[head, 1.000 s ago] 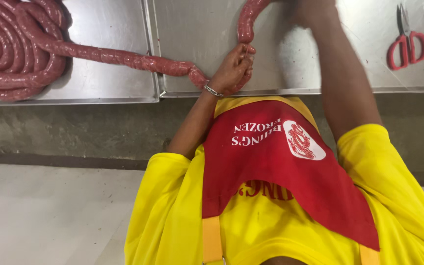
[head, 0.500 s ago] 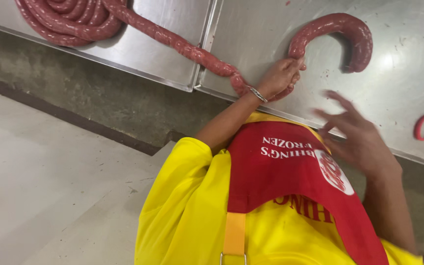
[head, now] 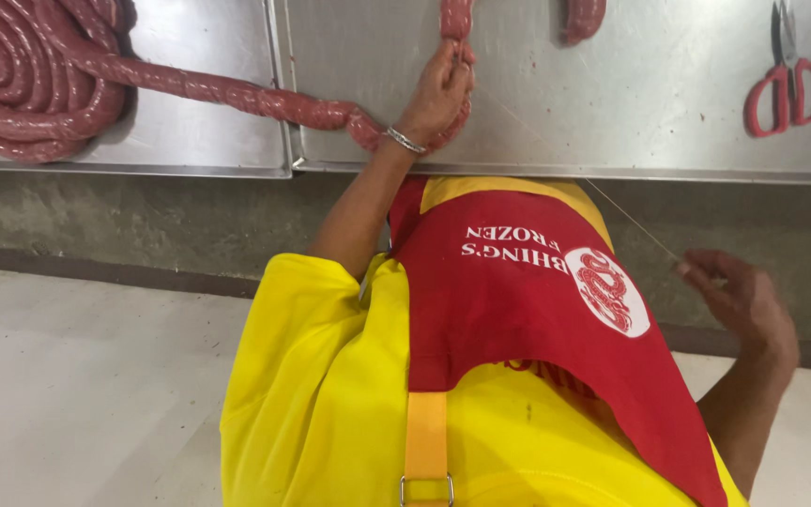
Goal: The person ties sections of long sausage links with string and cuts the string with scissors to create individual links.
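My left hand point(head: 438, 94) closed around the sausage rope point(head: 237, 92) on the steel counter point(head: 537, 113); the coil point(head: 21, 75) lies far left. My right hand point(head: 743, 305) off the counter, pinching what looks like thin string point(head: 631, 221). Red scissors point(head: 790, 80) well apart.

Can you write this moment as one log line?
left hand: grips sausage rope | right hand: holds thin string taut | red scissors: lying on steel table
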